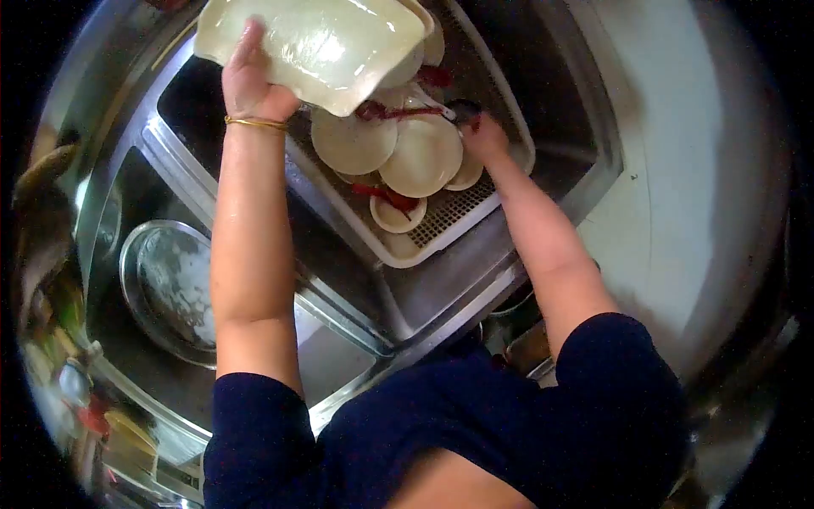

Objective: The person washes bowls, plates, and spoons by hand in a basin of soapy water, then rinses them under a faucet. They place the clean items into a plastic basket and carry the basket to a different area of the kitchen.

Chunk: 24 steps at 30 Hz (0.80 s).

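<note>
My left hand (257,85) grips a large, glossy, cream rectangular serving plate (326,51) with wavy edges, thumb lying on its surface. The plate is raised over the left part of a white plastic basket (462,222). Inside the basket are round pale plates (421,157), a small dish (388,219) and a white spoon (428,102). Dark red utensils (386,197) lie across them. At the basket's right side, my right hand (486,138) has its fingers curled at a dark rounded utensil (463,110); their exact grip is partly hidden.
The basket sits in a metal sink (398,297). In the left basin stands a round metal bowl (174,288) with whitish foam or liquid. A pale surface (670,187) lies to the right. Blurred coloured items (93,416) crowd the lower left edge.
</note>
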Available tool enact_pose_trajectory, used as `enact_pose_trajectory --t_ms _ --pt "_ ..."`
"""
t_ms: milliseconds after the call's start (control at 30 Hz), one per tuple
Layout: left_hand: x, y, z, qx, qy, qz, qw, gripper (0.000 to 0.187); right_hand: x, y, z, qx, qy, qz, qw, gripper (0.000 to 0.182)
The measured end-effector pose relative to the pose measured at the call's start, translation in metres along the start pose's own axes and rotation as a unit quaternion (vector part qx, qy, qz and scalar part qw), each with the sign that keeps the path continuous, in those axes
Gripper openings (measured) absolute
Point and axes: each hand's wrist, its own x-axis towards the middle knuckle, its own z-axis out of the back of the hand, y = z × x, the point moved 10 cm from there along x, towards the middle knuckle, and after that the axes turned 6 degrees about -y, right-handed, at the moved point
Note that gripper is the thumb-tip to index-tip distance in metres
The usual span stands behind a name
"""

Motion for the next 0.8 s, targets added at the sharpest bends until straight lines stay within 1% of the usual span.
enact_pose_trajectory --t_ms 33,67,167,200,267,333,367,400,433,500,533,633,667,700,733,767,800 --pt "-0.005 0.004 -0.026 -0.024 0.049 0.017 0.998 0.038 -0.006 -0.016 -0.030 0.000 0.121 -0.038 0.992 0.045" --pt "-0.008 -0.004 -0.012 0.029 -0.107 -0.073 0.991 0.039 -0.018 -0.028 -0.060 -0.001 0.242 -0.074 0.968 0.057" --pt "-0.004 -0.015 -0.005 0.047 -0.081 -0.103 0.990 0.041 -0.019 -0.032 -0.132 0.169 0.301 -0.045 0.937 0.056" --pt "-0.008 -0.017 -0.005 0.058 -0.116 -0.115 0.985 0.041 -0.020 -0.020 -0.126 0.208 0.267 -0.035 0.940 0.054" --pt "-0.008 -0.020 -0.007 0.045 -0.114 -0.121 0.985 0.041 -0.034 0.011 -0.093 0.284 0.195 -0.019 0.938 0.050" --pt "-0.004 -0.022 -0.006 0.041 -0.117 -0.129 0.984 0.040 -0.033 0.030 -0.070 0.447 0.208 -0.056 0.868 0.048" --pt "-0.004 -0.021 -0.005 0.043 -0.125 -0.124 0.983 0.041 -0.031 0.038 -0.060 0.523 0.213 -0.072 0.823 0.047" --pt "-0.007 -0.021 -0.006 0.044 -0.133 -0.121 0.983 0.041 -0.028 0.045 -0.060 0.608 0.209 -0.152 0.750 0.044" --pt "-0.007 -0.023 -0.007 0.044 -0.140 -0.122 0.982 0.041 -0.022 0.059 -0.057 0.664 0.245 -0.159 0.688 0.043" --pt "-0.003 -0.022 -0.002 0.049 -0.123 -0.113 0.985 0.046 -0.015 0.090 -0.041 0.760 0.313 -0.165 0.545 0.042" --pt "-0.004 -0.020 -0.006 0.044 -0.116 -0.106 0.987 0.047 -0.024 0.091 -0.026 0.706 0.250 -0.265 0.607 0.043" --pt "-0.006 -0.012 -0.007 0.035 -0.120 -0.082 0.989 0.052 0.003 0.065 -0.016 0.570 0.189 -0.165 0.782 0.044" --pt "-0.005 -0.010 -0.005 0.028 -0.121 -0.072 0.990 0.052 0.015 0.054 -0.006 0.518 0.144 -0.061 0.841 0.045" --pt "-0.002 -0.008 -0.005 0.018 -0.120 -0.064 0.991 0.053 0.006 0.059 0.027 0.421 0.096 -0.003 0.902 0.041" --pt "-0.001 -0.009 -0.006 0.047 -0.117 -0.076 0.989 0.053 -0.018 0.078 0.078 0.315 0.046 0.057 0.946 0.037" --pt "-0.002 -0.008 -0.006 0.048 -0.129 -0.067 0.988 0.051 -0.041 0.089 0.111 0.204 -0.003 0.118 0.972 0.032" --pt "-0.002 -0.008 -0.005 0.055 -0.132 -0.066 0.988 0.051 -0.060 0.094 0.147 0.106 -0.142 0.220 0.959 0.026"
